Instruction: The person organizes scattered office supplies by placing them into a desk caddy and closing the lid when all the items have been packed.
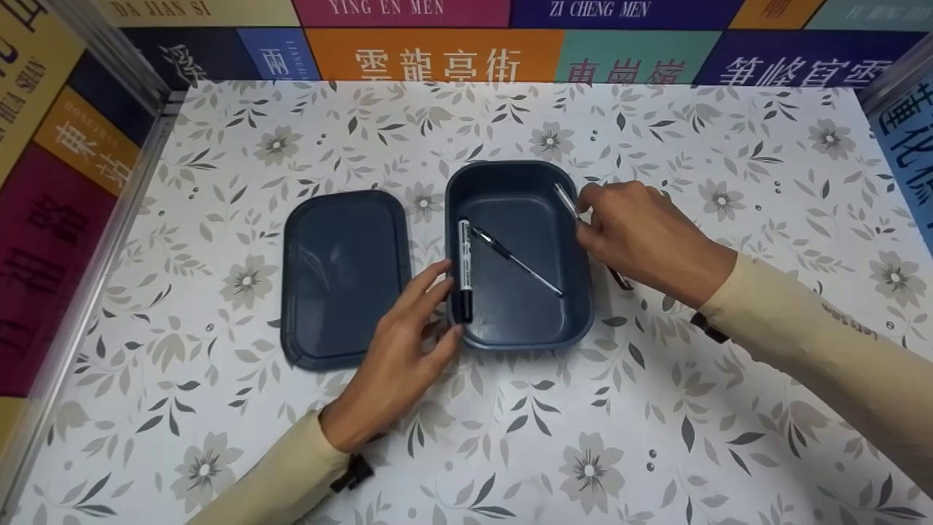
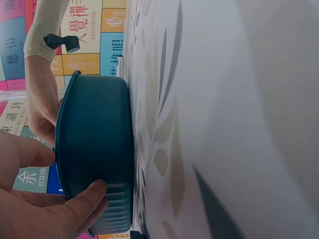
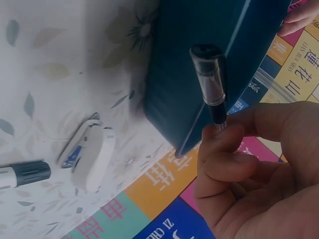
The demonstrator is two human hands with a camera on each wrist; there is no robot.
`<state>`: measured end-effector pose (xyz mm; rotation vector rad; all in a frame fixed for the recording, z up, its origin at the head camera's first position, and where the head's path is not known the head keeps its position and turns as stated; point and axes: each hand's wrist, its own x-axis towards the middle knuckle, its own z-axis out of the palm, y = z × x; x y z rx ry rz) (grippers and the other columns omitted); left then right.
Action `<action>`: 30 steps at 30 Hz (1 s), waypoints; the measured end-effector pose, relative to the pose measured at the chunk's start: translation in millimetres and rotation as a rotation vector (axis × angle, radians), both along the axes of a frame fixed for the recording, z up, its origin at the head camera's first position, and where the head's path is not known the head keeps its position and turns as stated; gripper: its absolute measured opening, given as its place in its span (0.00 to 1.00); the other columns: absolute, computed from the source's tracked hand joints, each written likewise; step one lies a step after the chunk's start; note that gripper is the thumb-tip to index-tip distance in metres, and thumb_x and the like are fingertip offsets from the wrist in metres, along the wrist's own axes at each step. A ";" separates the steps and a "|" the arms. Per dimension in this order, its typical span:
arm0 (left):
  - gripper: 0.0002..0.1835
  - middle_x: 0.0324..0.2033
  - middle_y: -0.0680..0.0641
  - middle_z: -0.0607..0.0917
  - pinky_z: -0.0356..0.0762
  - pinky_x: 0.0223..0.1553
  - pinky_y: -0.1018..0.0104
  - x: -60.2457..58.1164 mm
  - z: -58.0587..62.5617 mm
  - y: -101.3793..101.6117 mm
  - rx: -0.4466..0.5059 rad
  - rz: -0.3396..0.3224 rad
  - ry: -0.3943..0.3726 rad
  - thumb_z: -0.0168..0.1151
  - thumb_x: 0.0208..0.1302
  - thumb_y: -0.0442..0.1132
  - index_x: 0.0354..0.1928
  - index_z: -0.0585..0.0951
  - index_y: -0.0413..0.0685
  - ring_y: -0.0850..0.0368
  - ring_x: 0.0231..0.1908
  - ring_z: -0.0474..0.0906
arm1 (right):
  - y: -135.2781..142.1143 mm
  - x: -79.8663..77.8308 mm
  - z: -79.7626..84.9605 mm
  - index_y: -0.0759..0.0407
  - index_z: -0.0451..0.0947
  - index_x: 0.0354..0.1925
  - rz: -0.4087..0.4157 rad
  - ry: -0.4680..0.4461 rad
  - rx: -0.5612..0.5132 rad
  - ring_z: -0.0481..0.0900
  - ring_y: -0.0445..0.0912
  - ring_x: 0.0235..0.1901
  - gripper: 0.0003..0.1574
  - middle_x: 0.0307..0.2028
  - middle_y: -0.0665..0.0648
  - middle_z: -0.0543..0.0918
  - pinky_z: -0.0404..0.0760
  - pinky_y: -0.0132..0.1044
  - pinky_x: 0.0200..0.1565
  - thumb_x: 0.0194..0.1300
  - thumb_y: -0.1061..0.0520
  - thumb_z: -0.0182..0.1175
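Observation:
A dark blue plastic box (image 1: pixel 516 345) stands on the table without its lid. Inside it, a black-and-white marker (image 1: pixel 465 270) lies along the left wall, and a pen (image 1: pixel 517 261) lies slantwise on the bottom. My left hand (image 1: pixel 401 343) rests against the box's left side, fingers fairly straight; in the left wrist view its fingertips (image 2: pixel 94 191) touch the outer wall. Over the right rim, my right hand (image 1: pixel 638 230) pinches another pen (image 3: pixel 208 79) between thumb and fingers. This pen's clear end extends over the box, while its dark cap points back below the hand.
The matching dark blue lid (image 1: pixel 342 277) lies flat left of the box. In the right wrist view, a white stapler (image 3: pixel 92 154) and a black-capped marker (image 3: pixel 30 173) lie on the flower-patterned table. Printed panels (image 1: pixel 437 55) wall in the back and sides.

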<state>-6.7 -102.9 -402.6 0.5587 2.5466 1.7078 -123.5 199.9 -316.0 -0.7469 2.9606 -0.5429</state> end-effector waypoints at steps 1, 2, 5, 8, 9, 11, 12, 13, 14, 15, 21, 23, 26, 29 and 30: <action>0.32 0.84 0.45 0.64 0.86 0.62 0.61 0.0 0.1 -0.1 -0.003 0.002 0.002 0.66 0.77 0.28 0.79 0.71 0.31 0.47 0.71 0.79 | -1.9 -0.8 0.5 0.68 0.86 0.43 0.003 -0.003 0.000 0.82 0.51 0.27 0.08 0.26 0.58 0.87 0.77 0.46 0.27 0.71 0.66 0.61; 0.31 0.84 0.44 0.64 0.86 0.62 0.61 0.1 0.1 -0.2 -0.007 0.005 0.008 0.66 0.77 0.28 0.79 0.72 0.31 0.46 0.71 0.78 | -3.7 -1.4 0.7 0.67 0.86 0.42 0.005 -0.006 0.002 0.81 0.51 0.26 0.07 0.25 0.58 0.87 0.77 0.45 0.26 0.71 0.66 0.61; 0.31 0.83 0.44 0.65 0.86 0.61 0.61 0.1 0.0 -0.4 -0.007 0.008 0.023 0.66 0.76 0.28 0.78 0.72 0.32 0.45 0.70 0.79 | -8.8 -3.9 0.3 0.65 0.84 0.35 0.022 0.001 0.014 0.79 0.51 0.26 0.06 0.24 0.57 0.84 0.75 0.44 0.25 0.70 0.67 0.60; 0.31 0.83 0.44 0.65 0.87 0.61 0.62 0.1 -0.2 -0.3 0.000 0.006 0.025 0.66 0.76 0.27 0.78 0.72 0.32 0.45 0.69 0.80 | -12.7 -6.7 -0.5 0.63 0.81 0.31 0.036 -0.001 0.025 0.78 0.52 0.24 0.08 0.23 0.57 0.81 0.74 0.43 0.25 0.68 0.68 0.59; 0.31 0.83 0.44 0.65 0.87 0.60 0.62 0.2 -0.1 -0.2 0.002 0.004 0.024 0.66 0.76 0.27 0.78 0.72 0.32 0.45 0.69 0.80 | -13.9 -7.7 -0.5 0.63 0.80 0.30 0.039 -0.004 0.029 0.78 0.52 0.24 0.08 0.23 0.57 0.80 0.74 0.43 0.25 0.68 0.68 0.59; 0.31 0.83 0.43 0.64 0.87 0.60 0.62 0.3 -0.1 0.1 0.008 0.002 0.025 0.66 0.76 0.27 0.78 0.72 0.31 0.46 0.69 0.80 | -16.3 -9.5 -0.2 0.63 0.80 0.31 0.034 -0.019 0.037 0.79 0.52 0.25 0.07 0.24 0.57 0.81 0.74 0.43 0.26 0.68 0.67 0.59; 0.31 0.83 0.43 0.64 0.87 0.60 0.62 0.3 0.1 0.3 0.010 0.000 0.025 0.66 0.76 0.27 0.78 0.72 0.31 0.46 0.68 0.81 | -17.6 -10.2 0.2 0.63 0.81 0.32 0.031 -0.028 0.042 0.79 0.52 0.25 0.07 0.24 0.57 0.81 0.75 0.44 0.26 0.68 0.67 0.59; 0.31 0.83 0.43 0.64 0.87 0.60 0.63 0.4 0.3 0.5 0.011 -0.001 0.025 0.66 0.76 0.27 0.78 0.72 0.31 0.46 0.68 0.81 | -18.9 -10.9 0.6 0.63 0.81 0.33 0.029 -0.035 0.046 0.79 0.52 0.25 0.07 0.25 0.57 0.82 0.75 0.44 0.26 0.68 0.67 0.59; 0.31 0.83 0.43 0.64 0.87 0.60 0.62 0.4 0.2 0.7 0.014 -0.002 0.027 0.66 0.76 0.27 0.78 0.72 0.31 0.46 0.68 0.81 | -20.1 -11.4 0.8 0.63 0.82 0.33 0.028 -0.042 0.050 0.79 0.52 0.26 0.07 0.25 0.57 0.82 0.75 0.44 0.26 0.67 0.67 0.58; 0.32 0.83 0.42 0.64 0.87 0.60 0.62 0.5 0.4 0.7 0.014 -0.003 0.027 0.66 0.76 0.27 0.78 0.72 0.31 0.46 0.67 0.81 | -21.4 -12.0 0.8 0.63 0.82 0.33 0.027 -0.048 0.056 0.79 0.52 0.26 0.06 0.25 0.57 0.82 0.75 0.44 0.26 0.67 0.67 0.58; 0.31 0.83 0.42 0.64 0.87 0.60 0.63 0.2 -0.1 0.7 0.013 -0.003 0.027 0.66 0.76 0.27 0.78 0.72 0.30 0.45 0.67 0.81 | -28.3 -14.9 -2.7 0.62 0.77 0.30 0.042 -0.064 0.065 0.75 0.52 0.23 0.06 0.24 0.56 0.78 0.73 0.43 0.25 0.65 0.68 0.58; 0.31 0.83 0.42 0.64 0.87 0.60 0.63 0.0 -0.8 0.8 0.012 -0.002 0.029 0.66 0.76 0.27 0.78 0.72 0.30 0.44 0.68 0.81 | -30.6 -15.7 -3.4 0.62 0.77 0.30 0.056 -0.066 0.056 0.74 0.51 0.23 0.07 0.24 0.56 0.77 0.72 0.43 0.25 0.65 0.68 0.58; 0.31 0.83 0.41 0.64 0.87 0.60 0.62 -0.2 -1.5 0.8 0.013 -0.005 0.028 0.66 0.76 0.27 0.78 0.72 0.29 0.44 0.69 0.80 | -33.6 -17.3 -4.0 0.62 0.78 0.32 0.074 -0.072 0.047 0.75 0.51 0.24 0.06 0.25 0.56 0.78 0.73 0.42 0.26 0.65 0.69 0.57; 0.31 0.84 0.42 0.64 0.88 0.60 0.61 -0.6 -1.3 0.7 0.017 -0.010 0.027 0.65 0.76 0.27 0.78 0.71 0.29 0.44 0.70 0.79 | -36.3 -19.3 -3.1 0.64 0.80 0.34 0.077 -0.092 0.047 0.77 0.52 0.26 0.05 0.28 0.58 0.81 0.75 0.43 0.27 0.65 0.68 0.58; 0.32 0.84 0.42 0.64 0.88 0.59 0.60 -0.7 -1.2 0.6 0.019 -0.013 0.025 0.65 0.77 0.27 0.79 0.71 0.29 0.44 0.70 0.79 | -37.2 -20.1 -2.7 0.64 0.81 0.35 0.076 -0.100 0.048 0.78 0.52 0.26 0.05 0.28 0.58 0.82 0.76 0.43 0.28 0.65 0.68 0.58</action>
